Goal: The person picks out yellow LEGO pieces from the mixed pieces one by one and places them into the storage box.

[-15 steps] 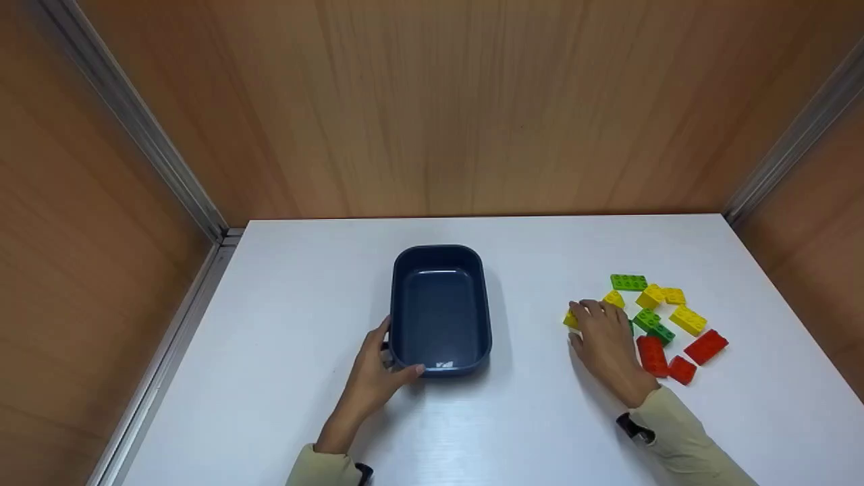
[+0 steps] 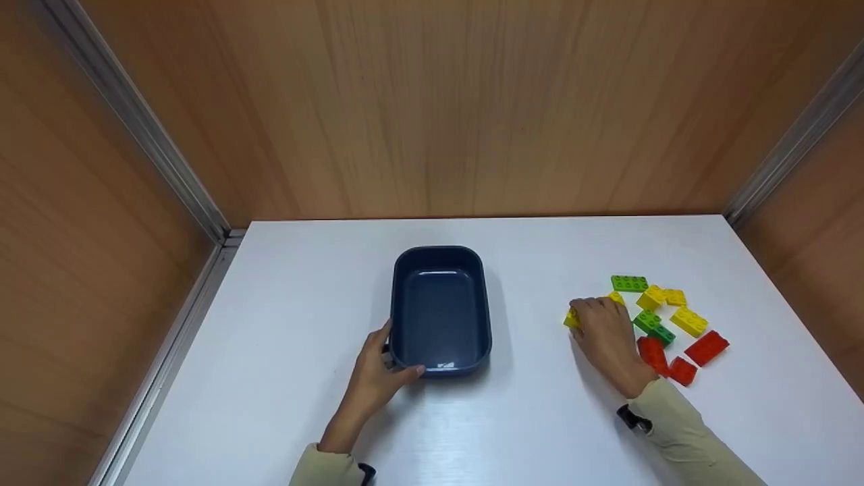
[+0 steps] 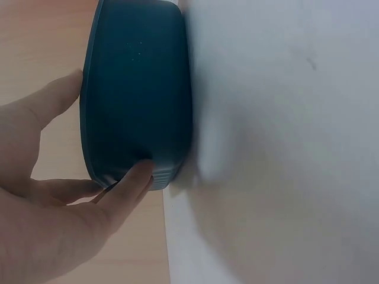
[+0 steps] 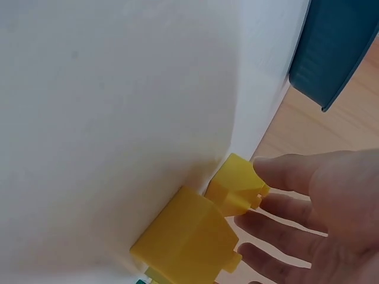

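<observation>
A dark blue rectangular dish (image 2: 440,317) stands on the white table. My left hand (image 2: 371,385) grips its near left corner, the thumb over the rim and the fingers against the outer wall; the left wrist view shows the fingertips (image 3: 140,171) touching the wall. To the right, my right hand (image 2: 607,341) reaches down over several toy building bricks. Its thumb and fingers pinch a yellow toy brick (image 4: 234,183). Another yellow toy brick (image 4: 183,236) lies close beside it in the right wrist view. The hand partly covers the bricks underneath.
Around the right hand lie a light green brick (image 2: 629,283), a darker green brick (image 2: 660,334), yellow bricks (image 2: 688,321) and red bricks (image 2: 707,348). Wood panels (image 2: 432,108) with metal frame posts enclose the table at the back and sides.
The right hand's fingers have drawn in closer around the yellow toy brick, and the hand has shifted slightly. The left hand and the dish have stayed where they were.
</observation>
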Demonstrator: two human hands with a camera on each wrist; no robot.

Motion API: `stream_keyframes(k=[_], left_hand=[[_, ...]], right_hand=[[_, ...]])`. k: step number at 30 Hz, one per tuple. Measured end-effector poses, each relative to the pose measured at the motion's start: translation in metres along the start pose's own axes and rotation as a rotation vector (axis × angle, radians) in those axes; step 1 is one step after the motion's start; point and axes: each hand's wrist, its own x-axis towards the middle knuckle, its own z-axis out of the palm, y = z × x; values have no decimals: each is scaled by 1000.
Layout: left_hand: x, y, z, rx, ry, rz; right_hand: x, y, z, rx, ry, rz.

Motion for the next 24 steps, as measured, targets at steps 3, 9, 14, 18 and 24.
stream_keyframes(k=[3,9,14,18,24], left_hand=[[0,-1,0,4,1,5],[-2,-1,0,20,-7,3],[-1,-1,1,5,-10,8],[-1,-1,1,-8,-7,0],[-2,-1,1,-9,-6,-9]], right_hand=[[4,-1,-1,3,-20,19],[9,0,-1,-10,-38,27],[11,4,1,-10,-15,9],[11,5,2,-3,-7,4],[11,4,2,0,-19,2]])
